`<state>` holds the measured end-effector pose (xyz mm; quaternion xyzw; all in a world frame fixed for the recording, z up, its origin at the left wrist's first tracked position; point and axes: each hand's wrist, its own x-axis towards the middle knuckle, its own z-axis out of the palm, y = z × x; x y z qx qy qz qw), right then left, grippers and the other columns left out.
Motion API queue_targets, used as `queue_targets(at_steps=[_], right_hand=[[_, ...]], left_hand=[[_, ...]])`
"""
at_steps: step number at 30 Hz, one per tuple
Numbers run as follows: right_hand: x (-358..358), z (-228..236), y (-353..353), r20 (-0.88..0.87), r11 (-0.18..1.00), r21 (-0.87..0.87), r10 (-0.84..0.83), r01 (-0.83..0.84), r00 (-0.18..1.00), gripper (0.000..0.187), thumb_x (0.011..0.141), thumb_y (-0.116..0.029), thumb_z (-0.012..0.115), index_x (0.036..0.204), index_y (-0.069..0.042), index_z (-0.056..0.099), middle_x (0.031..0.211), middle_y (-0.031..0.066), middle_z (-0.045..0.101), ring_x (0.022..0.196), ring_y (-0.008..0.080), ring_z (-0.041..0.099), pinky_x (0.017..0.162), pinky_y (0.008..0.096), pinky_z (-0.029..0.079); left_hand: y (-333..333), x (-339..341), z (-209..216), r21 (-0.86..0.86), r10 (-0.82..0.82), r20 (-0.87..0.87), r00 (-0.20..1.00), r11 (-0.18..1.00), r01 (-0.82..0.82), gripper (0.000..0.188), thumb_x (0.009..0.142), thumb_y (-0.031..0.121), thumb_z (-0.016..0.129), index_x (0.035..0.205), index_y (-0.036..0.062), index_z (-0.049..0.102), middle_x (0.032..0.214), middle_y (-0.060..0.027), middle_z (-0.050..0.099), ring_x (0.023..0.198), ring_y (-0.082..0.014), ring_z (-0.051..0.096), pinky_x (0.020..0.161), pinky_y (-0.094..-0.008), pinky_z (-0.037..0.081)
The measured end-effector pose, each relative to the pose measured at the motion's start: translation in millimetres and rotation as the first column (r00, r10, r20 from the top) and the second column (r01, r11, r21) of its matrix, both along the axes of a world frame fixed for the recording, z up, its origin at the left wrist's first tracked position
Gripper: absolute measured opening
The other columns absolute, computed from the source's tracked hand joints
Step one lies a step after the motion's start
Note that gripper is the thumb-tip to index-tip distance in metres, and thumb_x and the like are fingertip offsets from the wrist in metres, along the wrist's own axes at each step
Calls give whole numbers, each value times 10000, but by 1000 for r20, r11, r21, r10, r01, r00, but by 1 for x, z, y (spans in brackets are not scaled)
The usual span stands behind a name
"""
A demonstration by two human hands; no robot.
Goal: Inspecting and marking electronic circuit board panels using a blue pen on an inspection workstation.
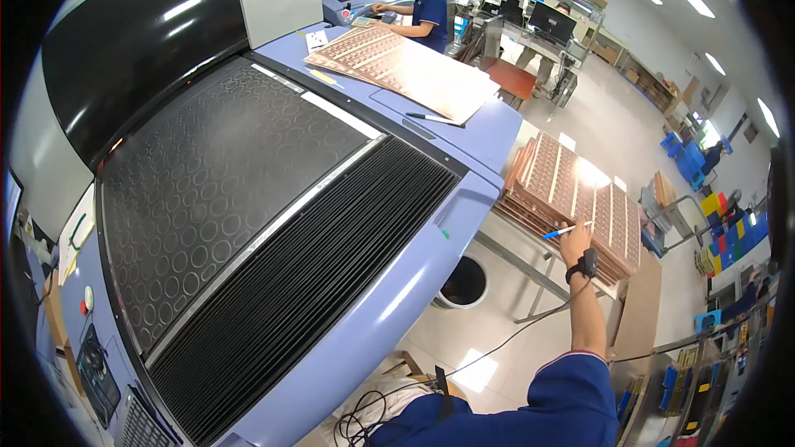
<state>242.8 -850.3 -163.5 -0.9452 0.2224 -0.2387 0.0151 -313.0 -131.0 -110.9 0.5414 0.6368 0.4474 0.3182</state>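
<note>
My right arm reaches out to a stack of copper-coloured circuit panels (571, 178) that rests on a metal-framed stand to the right. A blue-and-white pen (556, 233) lies across my right hand (575, 244), gripped by its fingers. That hand is at the near edge of the stack, and I cannot tell whether the fingers press on the top panel. A black band with a cable sits on my right wrist. My left hand is out of view.
A large machine with a black circle-patterned bed (240, 165) and ribbed black cover (306, 281) fills the left. More panels (414, 74) and a dark pen (435, 119) lie on its far ledge. A bin (464, 283) stands below. Beyond, a person (432, 8) works at another machine.
</note>
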Motion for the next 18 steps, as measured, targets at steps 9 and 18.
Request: queue_targets(at_steps=[9, 18], right_hand=[[-90, -51, 94, 297, 167, 953, -377, -251, 877, 454, 1012, -317, 657, 1303, 14, 548, 1205, 167, 681, 1151, 354, 659, 1024, 441, 513], [-33, -1, -59, 479, 1, 683, -755, -730, 448, 373, 990, -72, 648, 1314, -8, 477, 1260, 194, 598, 1147, 358, 642, 1018, 571, 560]], left_hand=[[51, 104, 98, 356, -305, -30, 952, 887, 296, 371, 997, 284, 606, 1110, -68, 637, 991, -208, 664, 872, -318, 617, 806, -440, 516], [107, 297, 120, 476, -823, -359, 441, 245, 845, 218, 1028, 105, 559, 933, -56, 672, 680, -91, 631, 605, -126, 582, 578, -268, 425]])
